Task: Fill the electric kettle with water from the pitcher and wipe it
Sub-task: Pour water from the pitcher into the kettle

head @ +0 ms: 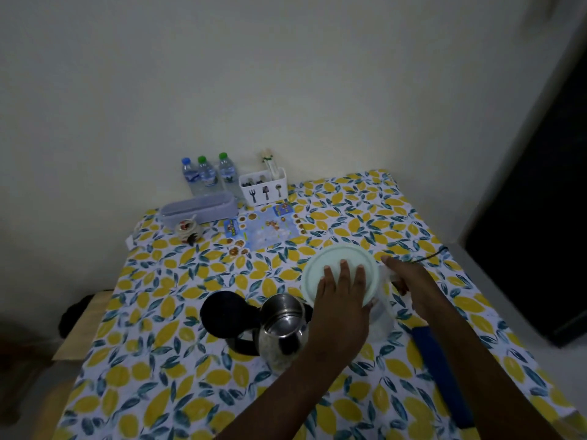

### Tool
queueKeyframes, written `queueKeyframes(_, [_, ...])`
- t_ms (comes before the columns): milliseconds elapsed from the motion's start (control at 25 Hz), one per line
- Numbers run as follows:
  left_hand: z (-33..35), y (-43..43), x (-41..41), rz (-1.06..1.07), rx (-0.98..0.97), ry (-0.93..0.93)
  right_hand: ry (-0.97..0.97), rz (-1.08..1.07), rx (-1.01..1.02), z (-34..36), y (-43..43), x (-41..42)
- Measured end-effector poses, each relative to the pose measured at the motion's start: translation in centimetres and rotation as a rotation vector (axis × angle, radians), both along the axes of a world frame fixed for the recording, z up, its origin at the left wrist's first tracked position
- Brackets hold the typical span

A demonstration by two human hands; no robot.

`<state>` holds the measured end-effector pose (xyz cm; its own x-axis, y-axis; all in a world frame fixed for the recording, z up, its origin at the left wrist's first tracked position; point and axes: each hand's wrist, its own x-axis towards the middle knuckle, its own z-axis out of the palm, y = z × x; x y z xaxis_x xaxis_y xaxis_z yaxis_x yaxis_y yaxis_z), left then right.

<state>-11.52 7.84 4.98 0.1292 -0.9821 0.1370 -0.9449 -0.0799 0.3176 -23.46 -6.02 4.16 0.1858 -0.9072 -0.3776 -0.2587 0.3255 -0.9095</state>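
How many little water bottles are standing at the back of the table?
3, in a row against the wall behind the grey tub: a blue-capped bottle on the left, then two green-capped ones. None seems hidden.

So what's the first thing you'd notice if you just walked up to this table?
Probably the bright lemon-print tablecloth covering the table. Next, the left hand pressed flat on the pale round lid of the pitcher, right beside the shiny open kettle in the middle. At the back wall stand three water bottles.
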Motion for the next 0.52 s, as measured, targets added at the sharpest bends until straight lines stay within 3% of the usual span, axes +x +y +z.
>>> queueKeyframes(520, [-0.5,1.2,2.5,0.164,-0.153,0.270,0.190,0.273,-0.182,4.9,0.2,4.2])
